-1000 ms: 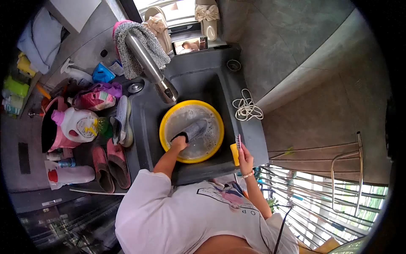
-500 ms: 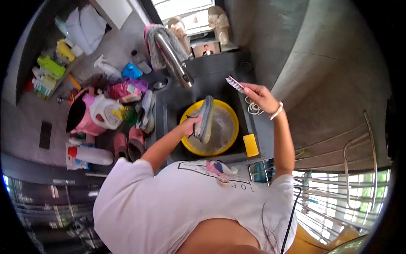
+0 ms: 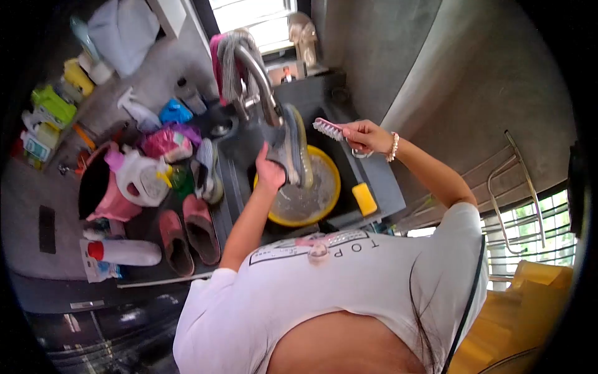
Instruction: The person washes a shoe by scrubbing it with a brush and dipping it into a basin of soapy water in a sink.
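Observation:
A grey shoe (image 3: 293, 148) with a pale sole is gripped in my left hand (image 3: 271, 169), raised above a yellow basin (image 3: 336, 196) of cloudy, sudsy water in the dark sink (image 3: 240, 153). The sole faces right. My right hand (image 3: 367, 137) holds a pink scrub brush (image 3: 328, 129) by its handle, bristles pointing down and left. The brush is close to the shoe's sole, with what looks like a small gap between them. Just above the shoe hangs the curved metal faucet (image 3: 265, 93). A yellow sponge (image 3: 364, 199) lies on the sink's right edge.
Left of the sink stand another grey shoe (image 3: 208, 171), a pair of pink shoes (image 3: 200, 227), a pink bucket (image 3: 118, 193) and a white jug (image 3: 144, 179). A red-capped bottle (image 3: 128, 252) lies nearby. A grey cloth (image 3: 235, 59) drapes over the faucet. A metal rack (image 3: 523, 193) is at right.
My left hand has lifted the shoe up from over the basin toward the faucet. The brush in my right hand has come lower and nearer the shoe. The camera view has shifted.

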A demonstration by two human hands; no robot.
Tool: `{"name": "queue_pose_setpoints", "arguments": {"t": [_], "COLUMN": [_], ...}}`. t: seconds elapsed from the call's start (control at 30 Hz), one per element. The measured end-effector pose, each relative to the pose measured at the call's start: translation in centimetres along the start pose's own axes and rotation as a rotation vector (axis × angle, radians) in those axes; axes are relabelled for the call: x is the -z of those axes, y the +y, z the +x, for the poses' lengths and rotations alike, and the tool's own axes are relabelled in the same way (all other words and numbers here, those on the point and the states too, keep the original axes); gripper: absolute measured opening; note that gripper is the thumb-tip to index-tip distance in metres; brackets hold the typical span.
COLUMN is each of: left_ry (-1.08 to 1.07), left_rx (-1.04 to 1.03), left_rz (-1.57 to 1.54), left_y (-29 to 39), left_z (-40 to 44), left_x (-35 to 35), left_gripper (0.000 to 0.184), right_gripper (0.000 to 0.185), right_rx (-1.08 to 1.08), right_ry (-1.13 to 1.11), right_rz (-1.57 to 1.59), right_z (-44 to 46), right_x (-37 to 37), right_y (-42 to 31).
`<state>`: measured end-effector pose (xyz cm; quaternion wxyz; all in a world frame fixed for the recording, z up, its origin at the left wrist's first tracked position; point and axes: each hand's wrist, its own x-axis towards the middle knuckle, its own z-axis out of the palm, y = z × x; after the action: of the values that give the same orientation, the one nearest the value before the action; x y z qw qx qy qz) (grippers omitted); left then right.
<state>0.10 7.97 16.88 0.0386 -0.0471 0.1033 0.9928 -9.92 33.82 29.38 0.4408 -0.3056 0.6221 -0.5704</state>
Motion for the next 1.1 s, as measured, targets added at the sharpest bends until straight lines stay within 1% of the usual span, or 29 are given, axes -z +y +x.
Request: {"name": "queue_pose_setpoints", "arguments": {"t": [0.03, 0.1, 0.17, 0.2, 0.27, 0.3, 0.33, 0.4, 0.43, 0.47, 0.57, 0.6, 0.63, 0.67, 0.7, 0.73, 0.8, 0.87, 0.93, 1.0, 1.03, 1.07, 1.1], "left_ry": [-0.082, -0.046, -0.033, -0.016, 0.0, 0.025, 0.032, 0.046, 0.047, 0.053, 0.011, 0.039, 0.061, 0.067, 0.132, 0.19, 0.216, 0.257, 0.22, 0.275, 0.317, 0.315, 0.353], "left_rx": [0.017, 0.051, 0.117, 0.129, 0.108, 0.101, 0.107, 0.137, 0.149, 0.151, 0.156, 0.097, 0.037, 0.038, 0.006, -0.027, -0.056, -0.054, -0.075, -0.083, -0.117, -0.119, -0.133], "left_rz": [-0.062, -0.104, -0.134, -0.152, -0.163, -0.196, -0.203, -0.165, -0.145, -0.144, -0.087, -0.144, -0.2, -0.202, -0.149, -0.095, -0.107, -0.057, -0.018, -0.109, -0.052, -0.048, -0.131], "left_y": [0.0, -0.3, -0.7, -1.1, -1.5, -1.6, -1.8, -2.0, -2.0, -1.9, -1.4, -1.2, -0.9, -0.7, -0.3, 0.0, 0.7, 0.8, 0.6, 0.2, 0.0, 0.1, 0.2], "left_z": [0.0, -0.4, -0.2, -0.1, 0.1, 0.0, -0.1, -0.4, -0.4, -0.5, -0.4, -0.1, 0.4, 0.8, 1.1, 1.6, 1.6, 1.0, 1.1, 1.1, 1.7, 2.3, 2.7], "left_x": [0.3, 0.9, 2.8, 3.8, 5.3, 5.7, 6.1, 6.6, 6.6, 6.8, 7.7, 8.5, 9.0, 9.4, 9.7, 9.5, 8.6, 7.0, 7.3, 7.7, 7.7, 7.7, 7.6], "left_gripper": [0.057, 0.055, 0.053, 0.053, 0.05, 0.051, 0.051, 0.054, 0.056, 0.056, 0.055, 0.055, 0.054, 0.054, 0.055, 0.056, 0.054, 0.052, 0.051, 0.052, 0.051, 0.051, 0.048], "right_gripper": [0.04, 0.039, 0.038, 0.038, 0.041, 0.048, 0.048, 0.05, 0.051, 0.051, 0.05, 0.05, 0.048, 0.046, 0.046, 0.046, 0.046, 0.049, 0.048, 0.046, 0.043, 0.043, 0.043], "right_rx": [-0.013, -0.051, 0.017, -0.008, 0.41, 0.536, 0.526, 0.306, 0.381, 0.379, 0.376, 0.371, 0.308, 0.241, 0.177, 0.178, 0.375, 0.203, 0.177, 0.126, 0.186, 0.191, 0.102], "right_ry": [0.009, 0.023, 0.116, 0.119, 0.13, 0.082, 0.083, -0.166, -0.131, -0.13, 0.01, 0.009, 0.218, 0.423, 0.463, 0.462, 0.356, 0.215, 0.19, 0.378, 0.507, 0.509, 0.562], "right_rz": [-0.047, -0.075, -0.293, -0.281, -0.771, -0.942, -0.937, -1.495, -1.509, -1.503, -1.481, -1.468, -1.426, -1.378, -1.343, -1.343, -1.088, -1.276, -1.278, -1.198, -1.214, -1.213, -1.17], "right_z": [0.3, 0.6, 1.0, 1.4, 3.1, 3.7, 4.3, 5.3, 6.0, 6.6, 9.0, 10.2, 11.8, 12.9, 13.3, 13.1, 11.7, 8.5, 10.9, 15.3, 17.2, 17.5, 17.5], "right_x": [-0.5, -1.5, -3.2, -3.4, -3.4, -3.4, -3.5, -4.0, -4.4, -4.4, -3.6, -3.3, -2.9, -2.7, -3.0, -3.3, -6.2, -9.3, -7.5, -6.1, -5.6, -5.8, -6.4], "right_y": [0.9, 2.6, 3.9, 5.2, 8.3, 8.7, 9.1, 10.1, 10.9, 11.4, 11.7, 12.0, 12.1, 12.5, 12.2, 13.2, 16.3, 15.7, 15.2, 14.1, 13.8, 14.1, 15.2]}}
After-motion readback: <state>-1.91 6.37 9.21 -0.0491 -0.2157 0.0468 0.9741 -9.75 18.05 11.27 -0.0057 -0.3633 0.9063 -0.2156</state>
